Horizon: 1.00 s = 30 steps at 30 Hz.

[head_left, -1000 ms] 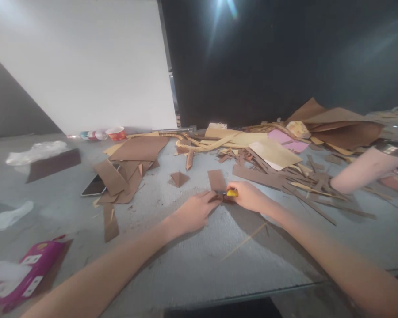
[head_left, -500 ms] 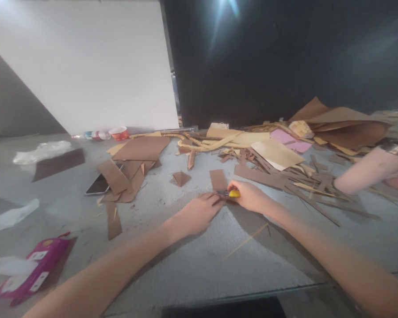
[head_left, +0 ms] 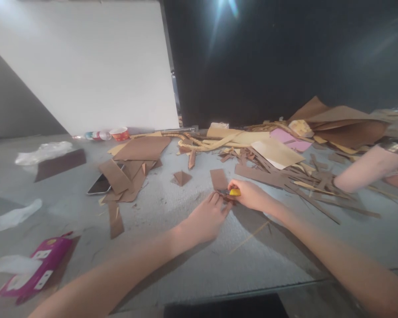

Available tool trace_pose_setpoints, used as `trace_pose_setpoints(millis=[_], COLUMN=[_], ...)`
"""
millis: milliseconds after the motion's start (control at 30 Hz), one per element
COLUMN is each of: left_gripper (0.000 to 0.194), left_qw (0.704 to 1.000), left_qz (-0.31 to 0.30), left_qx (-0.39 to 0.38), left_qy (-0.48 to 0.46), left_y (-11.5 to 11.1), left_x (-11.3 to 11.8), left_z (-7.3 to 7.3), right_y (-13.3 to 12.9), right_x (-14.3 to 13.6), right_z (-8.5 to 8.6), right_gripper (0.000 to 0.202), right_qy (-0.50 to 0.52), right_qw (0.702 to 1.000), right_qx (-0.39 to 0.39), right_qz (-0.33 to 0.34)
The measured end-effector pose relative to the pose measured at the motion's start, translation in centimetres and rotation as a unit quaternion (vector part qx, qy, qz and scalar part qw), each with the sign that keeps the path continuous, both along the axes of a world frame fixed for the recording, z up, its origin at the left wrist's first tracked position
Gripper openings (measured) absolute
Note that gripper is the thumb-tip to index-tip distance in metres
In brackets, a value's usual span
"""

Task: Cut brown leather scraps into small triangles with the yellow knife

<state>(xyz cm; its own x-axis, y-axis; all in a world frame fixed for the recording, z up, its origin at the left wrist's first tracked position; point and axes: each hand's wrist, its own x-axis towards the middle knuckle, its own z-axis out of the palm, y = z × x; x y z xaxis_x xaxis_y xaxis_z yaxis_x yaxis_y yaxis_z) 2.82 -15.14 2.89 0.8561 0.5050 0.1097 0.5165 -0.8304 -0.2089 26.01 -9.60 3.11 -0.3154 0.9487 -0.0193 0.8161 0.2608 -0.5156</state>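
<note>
Evidently, in the head view, a yellow-handled tool (head_left: 235, 192) is gripped by the right hand (head_left: 250, 195), its thin end turned toward the left hand (head_left: 208, 216), whose fingers are lowered close to the gray table (head_left: 185, 274). Just beyond the fingertips, a flat brown piece (head_left: 219, 178) is seen. For steady work, the material should be kept flat, the left fingertips well clear of the tool's tip, and pressure light and even. What lies beneath the left fingers is mostly hidden; whether it is pinched or merely pressed cannot be told. The tip is blurred; both forearms are cut off.
</note>
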Motion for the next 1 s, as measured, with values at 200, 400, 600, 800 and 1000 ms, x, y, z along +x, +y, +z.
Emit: trace_pose_setpoints(millis=[200, 400, 600, 800, 1000], left_gripper=[0.062, 0.064, 0.068, 0.075, 0.079], left_qw=[1.0, 0.999, 0.999, 0.998, 0.996], left_qz=[-0.004, 0.003, 0.015, 0.017, 0.018], left_qx=[-0.016, -0.041, -0.035, -0.055, -0.076], left_qy=[-0.017, -0.008, 0.021, -0.005, -0.048], left_y=[-0.3, -0.6, -0.9, -0.9, -0.7], left_x=[0.5, 0.7, 1.1, 0.7, 0.2], left_z=[0.5, 0.6, 0.8, 0.6, -0.2], right_y=[0.2, 0.3, 0.4, 0.2, -0.2], right_x=[0.1, 0.0, 0.2, 0.1, -0.1], right_z=[-0.2, -0.3, -0.5, -0.1, 0.3], right_gripper=[0.015, 0.015, 0.016, 0.014, 0.013], right_qy=[-0.003, 0.003, 0.003, 0.002, 0.002], right_qw=[1.0, 1.0, 1.0, 1.0, 1.0], right_qx=[0.003, -0.001, 0.0, -0.001, -0.016], right_qz=[0.005, 0.002, 0.007, 0.003, 0.0])
